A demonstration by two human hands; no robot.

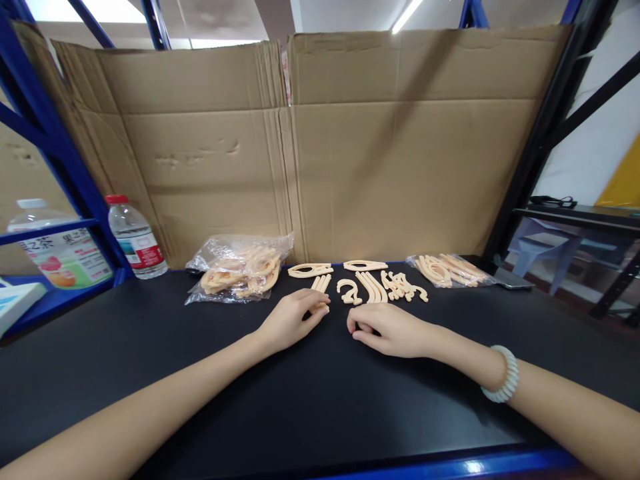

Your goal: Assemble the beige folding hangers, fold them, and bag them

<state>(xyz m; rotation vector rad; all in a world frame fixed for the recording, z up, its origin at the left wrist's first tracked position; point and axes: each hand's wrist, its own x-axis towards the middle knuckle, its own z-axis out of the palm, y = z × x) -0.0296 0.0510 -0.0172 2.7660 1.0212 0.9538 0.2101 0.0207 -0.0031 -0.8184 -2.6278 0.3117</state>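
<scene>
Pale orange plastic pieces lie in a row on the black tabletop: two flat loop shapes, a few straight sticks, a hook piece, curved strips and small wavy bits. My left hand lies palm down, its fingertips resting on the near ends of the straight sticks. My right hand rests on the table just below the hook piece, fingers curled under with nothing visible in them. A pale bead bracelet is on my right wrist.
A clear bag of the same pieces lies at left, a smaller one at right. A water bottle stands far left by a blue shelf post. Cardboard sheets wall off the back. A dark flat object lies at far right.
</scene>
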